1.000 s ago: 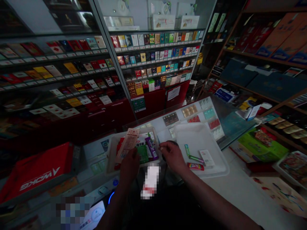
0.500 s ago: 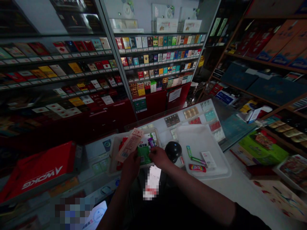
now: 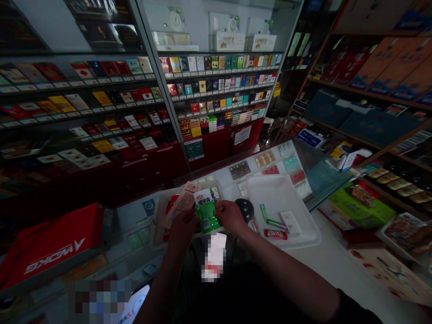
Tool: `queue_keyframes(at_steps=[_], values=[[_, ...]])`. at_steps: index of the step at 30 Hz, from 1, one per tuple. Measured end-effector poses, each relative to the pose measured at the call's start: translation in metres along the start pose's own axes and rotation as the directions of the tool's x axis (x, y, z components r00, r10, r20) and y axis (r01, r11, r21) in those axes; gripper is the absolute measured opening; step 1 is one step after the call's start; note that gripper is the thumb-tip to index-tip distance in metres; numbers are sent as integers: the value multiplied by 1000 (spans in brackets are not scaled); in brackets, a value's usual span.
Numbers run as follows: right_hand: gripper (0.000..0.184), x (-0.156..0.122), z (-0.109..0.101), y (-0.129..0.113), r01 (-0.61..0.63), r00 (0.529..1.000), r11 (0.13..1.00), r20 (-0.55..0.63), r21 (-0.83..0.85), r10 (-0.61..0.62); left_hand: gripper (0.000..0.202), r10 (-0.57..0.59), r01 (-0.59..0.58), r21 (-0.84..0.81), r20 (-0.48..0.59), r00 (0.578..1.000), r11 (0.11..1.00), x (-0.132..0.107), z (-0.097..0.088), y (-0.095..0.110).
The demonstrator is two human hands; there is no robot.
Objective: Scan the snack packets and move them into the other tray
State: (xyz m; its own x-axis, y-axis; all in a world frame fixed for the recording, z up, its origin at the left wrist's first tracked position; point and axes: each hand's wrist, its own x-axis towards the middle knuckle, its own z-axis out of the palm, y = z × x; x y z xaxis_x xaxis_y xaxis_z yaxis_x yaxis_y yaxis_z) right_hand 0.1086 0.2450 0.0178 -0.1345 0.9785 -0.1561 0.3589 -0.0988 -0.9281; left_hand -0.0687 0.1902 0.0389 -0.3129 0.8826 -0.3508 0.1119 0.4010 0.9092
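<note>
A green and white snack packet is held up in front of me over the near edge of a white plastic tray. My left hand pinches the packet's left edge, and my right hand grips the right edge with thumb and fingers. Behind the packet, the tray carries a pale pink long packet and some red items, partly covered. Just right of my right hand stands a round black object. Below the packet lies a lit phone-like screen, partly pixelated.
A second white tray on the right contains green stick packs, a red roll of sweets and a small white box. A red carton occupies the left of the glass counter. Shelves of cigarette packs line the back.
The packet has been raised and spread flatter between my hands, so its white, lettered top shows more. Both hands stay on its edges. The view has shifted slightly.
</note>
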Motion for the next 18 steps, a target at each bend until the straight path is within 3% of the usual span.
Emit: queue_keyframes(at_steps=[3, 9, 18], values=[[17, -1, -19, -11, -14, 1000, 1000, -23, 28, 15, 41, 17, -15, -56, 38, 999, 998, 4, 9, 13], [20, -2, -64, -24, -21, 996, 996, -83, 90, 28, 40, 226, -230, 61, 72, 972, 971, 6, 37, 51], [21, 15, -138, -14, 83, 980, 995, -185, 57, -71, 44, 373, -369, -49, 150, 916, 928, 27, 112, 80]])
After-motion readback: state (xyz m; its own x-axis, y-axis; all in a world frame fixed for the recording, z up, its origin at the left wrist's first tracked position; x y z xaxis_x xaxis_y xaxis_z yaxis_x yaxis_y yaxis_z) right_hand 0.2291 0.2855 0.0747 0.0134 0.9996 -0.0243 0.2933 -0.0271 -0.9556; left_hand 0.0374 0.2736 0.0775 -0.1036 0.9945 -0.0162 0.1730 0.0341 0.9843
